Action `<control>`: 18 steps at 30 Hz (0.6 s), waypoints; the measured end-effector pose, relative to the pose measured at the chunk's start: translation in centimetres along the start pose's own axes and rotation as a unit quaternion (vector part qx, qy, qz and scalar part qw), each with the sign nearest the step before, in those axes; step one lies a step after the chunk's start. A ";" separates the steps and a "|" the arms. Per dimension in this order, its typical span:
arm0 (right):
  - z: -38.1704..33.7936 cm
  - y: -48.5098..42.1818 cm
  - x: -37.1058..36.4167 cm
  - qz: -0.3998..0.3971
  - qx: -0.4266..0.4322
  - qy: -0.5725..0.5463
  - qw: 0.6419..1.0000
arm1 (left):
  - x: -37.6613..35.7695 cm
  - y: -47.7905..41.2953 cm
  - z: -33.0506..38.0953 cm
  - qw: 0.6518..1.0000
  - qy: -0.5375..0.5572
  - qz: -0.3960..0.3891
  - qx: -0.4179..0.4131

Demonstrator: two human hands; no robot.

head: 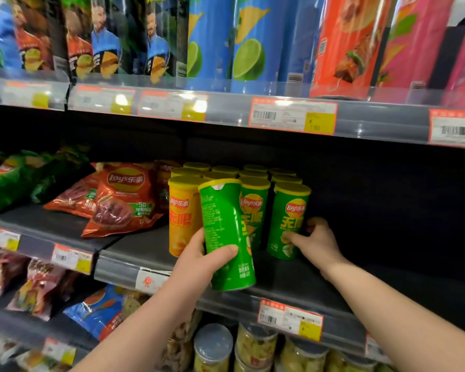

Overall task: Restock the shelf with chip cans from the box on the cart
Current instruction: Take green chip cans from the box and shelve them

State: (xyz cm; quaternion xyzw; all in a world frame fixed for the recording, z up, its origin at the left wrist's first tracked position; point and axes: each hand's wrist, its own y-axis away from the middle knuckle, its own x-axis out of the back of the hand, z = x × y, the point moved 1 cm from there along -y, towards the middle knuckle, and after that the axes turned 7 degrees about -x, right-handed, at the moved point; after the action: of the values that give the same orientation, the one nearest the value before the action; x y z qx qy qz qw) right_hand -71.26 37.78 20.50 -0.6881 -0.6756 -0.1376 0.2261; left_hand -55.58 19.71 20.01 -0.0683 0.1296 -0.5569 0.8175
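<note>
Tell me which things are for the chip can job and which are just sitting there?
For the job: left hand, tilted green can it holds, right hand, standing green can it grips, middle shelf.
Just there: red chip bags, tall blue cans, jars below.

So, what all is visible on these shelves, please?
held green can: one, green, tilted, at middle shelf edge.
shelved green cans: two in front, more behind, green, middle shelf.
yellow can: one in front, yellow, left of green ones.
chip bags: several, red and green, middle shelf left.
tall cans: several, black, blue, red, pink, top shelf.
price tags: several, white-yellow, shelf edges.
left hand: grips held green can.
right hand: grips rightmost of shelved green cans.
</note>
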 end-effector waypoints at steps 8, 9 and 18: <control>-2.0 5.3 -1.1 -0.307 0.057 -0.066 0.948 | -1.5 -2.0 -0.7 0.999 -0.007 -0.038 -0.009; -1.9 5.7 -1.5 -0.330 0.052 -0.068 0.940 | -1.7 -2.3 -0.9 0.999 -0.014 -0.051 -0.009; -1.1 6.0 -3.2 -0.158 0.028 0.047 0.986 | -1.2 -2.5 -2.1 0.918 -0.373 -0.055 -0.123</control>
State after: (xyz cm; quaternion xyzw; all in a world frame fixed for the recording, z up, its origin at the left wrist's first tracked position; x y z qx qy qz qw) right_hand -65.31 34.58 19.15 -0.5588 -0.7681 -0.1849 0.2521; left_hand -58.85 19.97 18.82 -0.3784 -0.1212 -0.5151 0.7595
